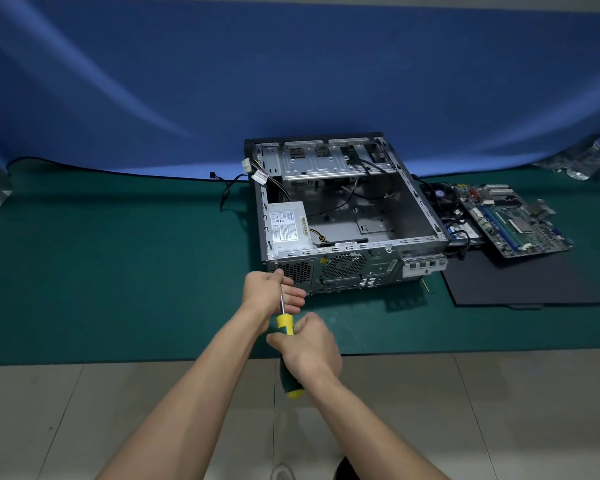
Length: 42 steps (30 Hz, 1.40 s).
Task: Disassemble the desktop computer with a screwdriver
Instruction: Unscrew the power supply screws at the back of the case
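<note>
With the right hand [309,344] gripping the screwdriver [286,337] handle and the left hand [271,292] pinching its shaft (steadying it), keep the tip square in the computer case [347,216] screw at 12 o'clock.

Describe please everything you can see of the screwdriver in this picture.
The screwdriver has a thin bare metal shaft and a thick handle, dark green with yellow bands at both ends, that looks like plastic or rubber. It points up and away from the person, its tip at the upper left corner of the computer case rear panel, beside the honeycomb vent. The right hand grips the handle; the left hand holds the shaft near the tip. Whether the tip sits in a screw cannot be told.
</note>
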Motion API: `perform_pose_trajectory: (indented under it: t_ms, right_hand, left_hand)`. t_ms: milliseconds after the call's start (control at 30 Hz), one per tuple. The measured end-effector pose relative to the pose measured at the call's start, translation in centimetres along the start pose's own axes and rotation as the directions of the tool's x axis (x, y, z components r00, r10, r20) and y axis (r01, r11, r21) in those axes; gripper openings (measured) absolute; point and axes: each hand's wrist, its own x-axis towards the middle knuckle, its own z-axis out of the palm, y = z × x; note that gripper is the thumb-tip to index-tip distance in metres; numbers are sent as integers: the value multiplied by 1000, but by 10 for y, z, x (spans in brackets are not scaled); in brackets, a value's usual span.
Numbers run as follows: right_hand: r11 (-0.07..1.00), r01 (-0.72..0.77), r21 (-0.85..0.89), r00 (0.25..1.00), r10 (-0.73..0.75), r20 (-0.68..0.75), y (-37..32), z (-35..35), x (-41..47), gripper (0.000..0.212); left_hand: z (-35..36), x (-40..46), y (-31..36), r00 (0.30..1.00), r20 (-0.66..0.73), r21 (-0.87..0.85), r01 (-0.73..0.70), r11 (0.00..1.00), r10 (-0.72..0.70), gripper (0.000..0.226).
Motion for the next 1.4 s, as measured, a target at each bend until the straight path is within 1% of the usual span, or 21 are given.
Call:
perform_pose_trajectory:
  t_ms: [33, 100, 167, 200, 233, 267, 367, 433, 567, 600, 667, 800, 867, 933, 967, 1033, 1133, 1233, 1300, 1367, 1400]
  right_hand:
    - [997, 28, 71, 999, -31, 32, 4, 2, 1, 35]
    - [957, 22, 289, 974, -86, 210, 9, 2, 2, 27]
    - [838, -183, 513, 884, -88, 459, 9, -1, 0, 20]
    - [774, -262, 577, 845, -105, 525, 9, -3, -1, 22]
    - [752, -263, 604, 840, -130, 527, 8, -4, 0, 23]
    - [762, -213, 611, 867, -140, 477, 7, -2, 1, 23]
    - [868, -37, 495, 965, -97, 242, 6, 9, -1, 26]
    - [871, -40, 489, 975, -73, 210, 6, 13, -4, 31]
    - [736, -292, 610, 897, -10, 443, 1, 3, -9, 28]
    - [707, -314, 633, 884, -26, 467, 1, 0, -8, 27]
    - [733, -246, 634, 901, -67, 428, 2, -2, -5, 21]
    - [878, -79, 472, 978, -25, 209, 4, 3, -1, 27]
    - [852, -137, 506, 957, -18, 290, 2, 2, -2, 27]
    - [765, -284, 578, 886, -21, 463, -1, -2, -6, 22]
    - [733, -321, 600, 864, -33, 503, -1, -4, -6, 24]
    - [745, -271, 610, 879, -67, 473, 0, -4, -3, 24]
    - [788, -163, 593, 932, -74, 354, 0, 3, -1, 22]
    - [763, -175, 623, 948, -42, 317, 2, 8, -3, 23]
    - [714, -267, 647, 922, -6, 388, 4, 5, -4, 25]
    - [673, -359, 646, 873, -3, 488, 3, -1, -4, 28]
    - [680, -352, 643, 868, -20, 497, 3, -3, -3, 28]
  left_hand:
    - [1, 0, 1, 1000, -1, -4, 2, 1000, -2, 37]
    - [3, 0, 2, 1000, 3, -45, 14, 999, -14, 37]
    - [5, 0, 3, 999, 14, -109, 38, 993, -36, 38]
    - [5, 0, 2, 999, 20, -136, 52, 989, -50, 38]
    - [4, -1, 2, 998, 28, -154, 65, 986, -61, 36]
    - [1, -2, 3, 998, 27, -131, 68, 989, -65, 33]
    - [-10, -1, 5, 999, -49, 183, 14, 983, -5, 24]
    - [-13, -1, 8, 997, -78, 283, 12, 959, 11, 19]
    - [-8, -1, 10, 997, -61, 154, 48, 987, -39, 25]
    - [-7, -1, 8, 998, -34, 104, 62, 993, -59, 28]
    - [-10, -4, 7, 995, 28, 26, 98, 995, -99, 31]
    - [-11, -6, 7, 998, -21, 120, 65, 991, -63, 20]
    - [-8, -6, 7, 997, -27, 57, 79, 995, -78, 23]
    - [-5, -5, 6, 996, -4, 2, 91, 996, -91, 28]
    - [-5, -6, 5, 995, 20, -25, 94, 995, -93, 29]
    - [-7, -7, 2, 995, 54, -48, 87, 995, -85, 31]
    - [-9, -8, 1, 1000, -1, 53, 26, 998, -26, 27]
    - [-6, -6, 1, 999, -48, 47, 15, 999, -13, 27]
    - [-3, -7, 2, 998, -8, -61, 63, 996, -63, 30]
    - [-3, -8, 2, 996, 40, -84, 84, 993, -81, 33]
    - [-4, -8, 1, 995, 57, -86, 85, 993, -81, 33]
